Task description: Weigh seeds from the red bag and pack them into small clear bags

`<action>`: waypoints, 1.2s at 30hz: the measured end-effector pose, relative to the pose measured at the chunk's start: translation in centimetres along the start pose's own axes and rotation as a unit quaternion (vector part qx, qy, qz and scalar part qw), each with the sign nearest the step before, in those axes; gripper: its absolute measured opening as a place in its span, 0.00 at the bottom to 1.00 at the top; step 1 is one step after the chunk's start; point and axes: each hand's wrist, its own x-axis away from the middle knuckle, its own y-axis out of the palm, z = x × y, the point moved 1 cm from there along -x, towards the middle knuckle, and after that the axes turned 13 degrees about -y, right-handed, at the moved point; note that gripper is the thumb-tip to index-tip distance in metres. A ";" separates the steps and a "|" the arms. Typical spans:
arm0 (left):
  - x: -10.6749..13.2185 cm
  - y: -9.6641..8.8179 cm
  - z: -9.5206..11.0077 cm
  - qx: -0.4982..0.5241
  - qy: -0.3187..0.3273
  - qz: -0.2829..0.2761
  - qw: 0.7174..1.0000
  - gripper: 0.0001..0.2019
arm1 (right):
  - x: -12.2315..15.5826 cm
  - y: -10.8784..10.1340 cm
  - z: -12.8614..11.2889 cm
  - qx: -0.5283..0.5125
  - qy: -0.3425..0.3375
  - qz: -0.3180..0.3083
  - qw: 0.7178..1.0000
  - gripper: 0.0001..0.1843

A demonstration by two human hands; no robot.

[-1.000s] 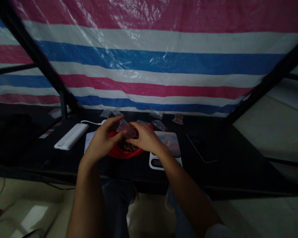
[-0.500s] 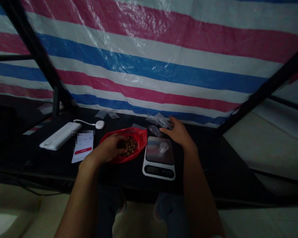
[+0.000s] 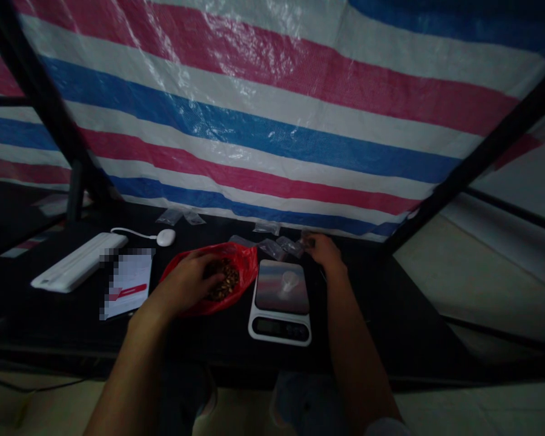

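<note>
1. Grip: the left hand [image 3: 188, 284] lies in the mouth of the red bag [image 3: 243, 257], fingers curled narrow around a pinch of the brown dried pieces [image 3: 227, 281]. A small, loose pinch is better than a fistful, since less spills over the bag's lip onto the black table [image 3: 390, 315].

2. Bag mouth: the red bag lies just left of the scale [image 3: 279, 330], nearly touching it. The left wrist could press the near edge flat so the opening stays wide.

3. Right hand [image 3: 326, 251]: it reaches past the far right corner of the scale to the small clear bags [image 3: 272, 247] lying along the foot of the striped tarp [image 3: 272, 121]. Its fingers are drawn close together at the nearest one [image 3: 295, 245]. In this dim light I cannot tell whether they already pinch it or only touch it.

4. Picking thin film: pinching one corner between thumb and forefinger should lift a single bag. A flat grab risks dragging its neighbours along.

5. Scale: a small pale thing [image 3: 289, 280] sits on the platter. Both forearms should stay off the platter, as any lean would upset the reading.

6. Clutter: the white bar [image 3: 79, 261], the round white puck [image 3: 166, 237] and the paper card [image 3: 129, 283] lie well to the left, clear of both hands.
</note>
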 end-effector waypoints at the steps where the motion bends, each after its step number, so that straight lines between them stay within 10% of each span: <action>1: 0.1 -0.3 0.3 -0.002 0.000 0.014 1.000 0.24 | 0.0 0.0 -0.1 0.008 0.018 -0.005 1.000 0.12; 14: 1.1 -2.7 2.4 0.062 -0.011 0.044 0.997 0.25 | -0.2 -1.1 0.0 -0.065 0.073 0.055 0.994 0.08; 20: 2.5 -4.4 4.8 0.163 -0.034 0.032 0.986 0.21 | 0.5 -5.6 -3.5 -0.416 0.044 0.223 0.881 0.13; 29: 4.8 -5.7 7.6 0.215 -0.023 0.002 0.976 0.25 | 6.5 -3.1 -19.5 -0.505 -0.246 -0.038 0.826 0.05; 36: 3.7 -4.6 5.4 0.264 0.011 -0.116 0.957 0.20 | 6.9 -1.2 -20.6 -0.499 -0.262 -0.083 0.822 0.09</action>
